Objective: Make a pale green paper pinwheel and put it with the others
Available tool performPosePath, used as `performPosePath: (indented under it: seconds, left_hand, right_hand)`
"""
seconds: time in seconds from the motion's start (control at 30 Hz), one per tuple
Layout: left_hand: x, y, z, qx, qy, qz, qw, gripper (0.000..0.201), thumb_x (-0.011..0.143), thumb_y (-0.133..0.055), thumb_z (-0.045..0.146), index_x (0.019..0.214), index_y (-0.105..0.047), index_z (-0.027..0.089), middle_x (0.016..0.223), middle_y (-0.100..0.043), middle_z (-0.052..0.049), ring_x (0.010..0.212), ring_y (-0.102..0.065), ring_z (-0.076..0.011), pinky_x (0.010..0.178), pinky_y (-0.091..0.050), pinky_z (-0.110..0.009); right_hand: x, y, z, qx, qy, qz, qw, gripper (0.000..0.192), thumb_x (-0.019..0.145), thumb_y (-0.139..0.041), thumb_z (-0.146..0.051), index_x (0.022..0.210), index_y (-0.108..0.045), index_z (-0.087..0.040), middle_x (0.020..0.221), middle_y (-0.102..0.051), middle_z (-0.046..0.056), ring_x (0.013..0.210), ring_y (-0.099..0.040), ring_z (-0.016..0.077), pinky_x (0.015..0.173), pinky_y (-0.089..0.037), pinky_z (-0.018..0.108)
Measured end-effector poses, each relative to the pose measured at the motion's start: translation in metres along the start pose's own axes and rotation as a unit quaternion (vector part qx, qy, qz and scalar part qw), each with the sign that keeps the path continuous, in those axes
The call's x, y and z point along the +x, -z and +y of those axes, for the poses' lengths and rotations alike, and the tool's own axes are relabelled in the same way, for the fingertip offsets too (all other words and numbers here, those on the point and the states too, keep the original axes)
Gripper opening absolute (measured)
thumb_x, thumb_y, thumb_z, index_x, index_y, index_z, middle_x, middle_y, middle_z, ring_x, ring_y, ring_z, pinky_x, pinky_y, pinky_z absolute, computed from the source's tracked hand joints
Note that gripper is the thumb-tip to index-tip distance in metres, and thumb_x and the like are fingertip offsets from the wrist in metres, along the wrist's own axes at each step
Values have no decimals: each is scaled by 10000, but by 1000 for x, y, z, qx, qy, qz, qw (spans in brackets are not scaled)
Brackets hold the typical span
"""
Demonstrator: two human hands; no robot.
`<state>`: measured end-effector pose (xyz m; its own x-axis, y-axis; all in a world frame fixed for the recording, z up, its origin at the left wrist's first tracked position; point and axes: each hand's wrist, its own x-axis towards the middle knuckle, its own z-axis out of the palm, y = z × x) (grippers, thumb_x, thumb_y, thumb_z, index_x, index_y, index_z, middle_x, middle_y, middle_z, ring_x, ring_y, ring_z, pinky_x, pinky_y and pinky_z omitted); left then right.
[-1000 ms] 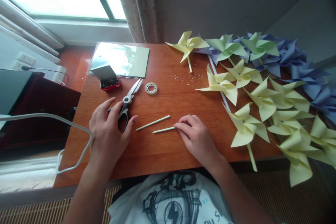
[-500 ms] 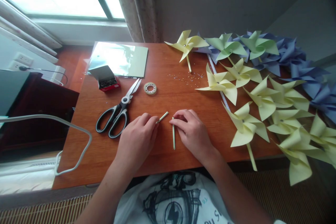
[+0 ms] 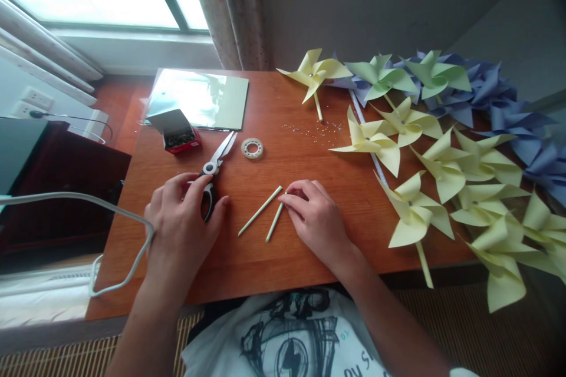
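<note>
At centre, the right hand (image 3: 316,212) pinches a paper stick (image 3: 275,222) near its top, ideally without crushing; at left, the left hand (image 3: 183,218), fingers spread, overlaps scissors (image 3: 210,168).

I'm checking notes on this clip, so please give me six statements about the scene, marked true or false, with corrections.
1. The right hand holds a thin pale-green stick. True.
2. A second stick lies to its left. True.
3. The left hand is holding the tape roll. False: the left hand is at the handles of the scissors, thumb and fingers apart.
4. The tape roll lies right of the scissors. True.
5. The red box is closed. False: the red box has its lid up.
6. Every pinwheel is yellow. False: there are also green pinwheels and purple pinwheels.
</note>
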<state>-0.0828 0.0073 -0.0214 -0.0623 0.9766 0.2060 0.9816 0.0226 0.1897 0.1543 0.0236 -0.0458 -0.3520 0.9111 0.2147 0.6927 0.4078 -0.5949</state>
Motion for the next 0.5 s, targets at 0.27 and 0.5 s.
performPosePath:
  seconds: [0.27, 0.5]
  left_hand:
    - [-8, -3, 23, -66, -74, 3, 995, 284, 962, -572, 311, 1204, -623, 172, 1162, -656, -115, 1054, -625, -282, 942, -492, -389]
    - [-13, -14, 54, -48, -125, -89, 987, 161, 996, -525, 306, 1002, -652, 207, 901, -670, -41, 816, -653, -216, 688, -446, -310]
  right_hand:
    - [-3, -2, 0, 22, -5, 32, 999, 260, 955, -563, -110, 1161, -709, -172, 1069, -684, 92, 993, -627, 230, 934, -542, 363]
    - [-23, 4, -3, -1, -45, 22, 999, 182, 951, -571, -135, 1074, -702, -164, 961, -685, 74, 904, -649, 229, 859, -538, 359]
